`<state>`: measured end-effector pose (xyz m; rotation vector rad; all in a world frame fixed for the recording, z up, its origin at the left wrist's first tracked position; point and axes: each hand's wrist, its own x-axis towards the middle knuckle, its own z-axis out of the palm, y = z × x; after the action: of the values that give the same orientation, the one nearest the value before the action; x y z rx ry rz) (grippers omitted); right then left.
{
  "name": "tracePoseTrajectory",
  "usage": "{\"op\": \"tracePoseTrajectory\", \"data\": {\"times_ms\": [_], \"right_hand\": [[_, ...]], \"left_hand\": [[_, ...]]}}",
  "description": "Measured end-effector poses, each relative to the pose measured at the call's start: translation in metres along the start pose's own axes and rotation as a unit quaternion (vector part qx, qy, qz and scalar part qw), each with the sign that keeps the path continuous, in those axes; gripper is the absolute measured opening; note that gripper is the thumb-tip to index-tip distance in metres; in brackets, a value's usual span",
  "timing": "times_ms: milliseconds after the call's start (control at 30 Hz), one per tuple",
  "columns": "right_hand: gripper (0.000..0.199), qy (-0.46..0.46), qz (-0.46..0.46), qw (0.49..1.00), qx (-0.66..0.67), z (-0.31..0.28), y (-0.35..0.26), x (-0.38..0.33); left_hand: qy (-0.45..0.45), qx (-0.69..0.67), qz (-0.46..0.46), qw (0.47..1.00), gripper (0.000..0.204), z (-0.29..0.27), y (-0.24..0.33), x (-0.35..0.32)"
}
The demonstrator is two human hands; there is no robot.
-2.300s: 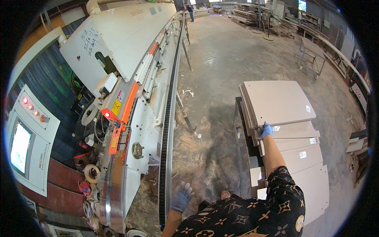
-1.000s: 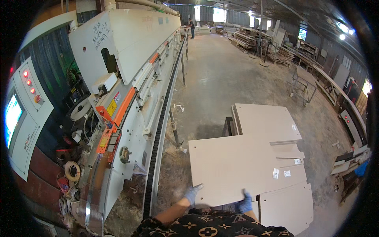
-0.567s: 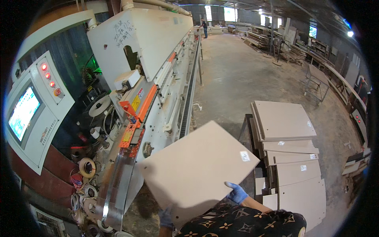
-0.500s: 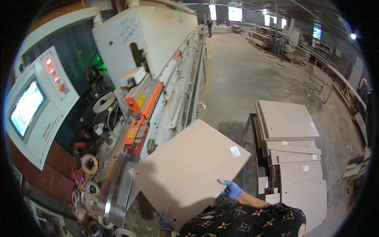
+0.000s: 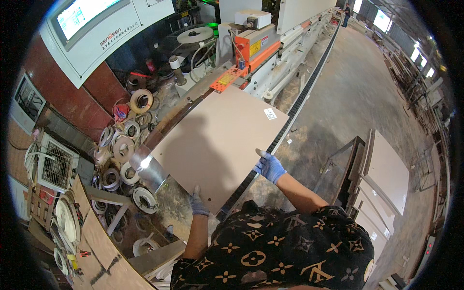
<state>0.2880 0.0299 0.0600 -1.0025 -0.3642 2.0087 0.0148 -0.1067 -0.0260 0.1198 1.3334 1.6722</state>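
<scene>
A flat beige board [image 5: 232, 128] with a white label near its far right corner lies over the infeed of a long edge-banding machine [image 5: 295, 46]. Its far left edge runs along the metal guide, close to the orange perforated plate [image 5: 226, 79]. My left hand [image 5: 199, 203], in a greyish glove, grips the near edge with the thumb on top. At the right edge, my right hand [image 5: 270, 167] in a blue glove holds the board, thumb above and fingers below. Beneath that edge shows a black track [image 5: 309, 79].
To the right stands a stack of similar boards [image 5: 386, 164] on a dark metal frame [image 5: 345, 166]. Rolls of edge tape [image 5: 141, 100] crowd the floor at left, below a control panel [image 5: 104, 29]. Far off, a person [image 5: 346, 15] stands beside the machine.
The board has gone from being held tilted in front of the machine to lying along its infeed guide. Both hands moved with it, and my view has turned left and down.
</scene>
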Motion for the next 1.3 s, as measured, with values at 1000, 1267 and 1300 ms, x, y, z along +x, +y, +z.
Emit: {"op": "tracePoseTrajectory", "data": {"times_ms": [1000, 1267, 1300], "right_hand": [[0.031, 0.026, -0.116, 0.990, -0.073, -0.081, -0.118, 0.038], [0.042, 0.356, -0.147, 0.912, 0.143, -0.341, -0.114, -0.103], [0.040, 0.401, -0.211, 0.872, 0.182, -0.367, -0.119, -0.116]], "left_hand": [[-0.334, -0.109, -0.197, 0.915, 0.054, 0.253, -0.063, 0.124], [-0.156, 0.093, -0.035, 0.983, 0.046, 0.260, -0.042, 0.066], [-0.164, 0.094, -0.014, 0.982, 0.044, 0.251, -0.044, 0.051]]}}
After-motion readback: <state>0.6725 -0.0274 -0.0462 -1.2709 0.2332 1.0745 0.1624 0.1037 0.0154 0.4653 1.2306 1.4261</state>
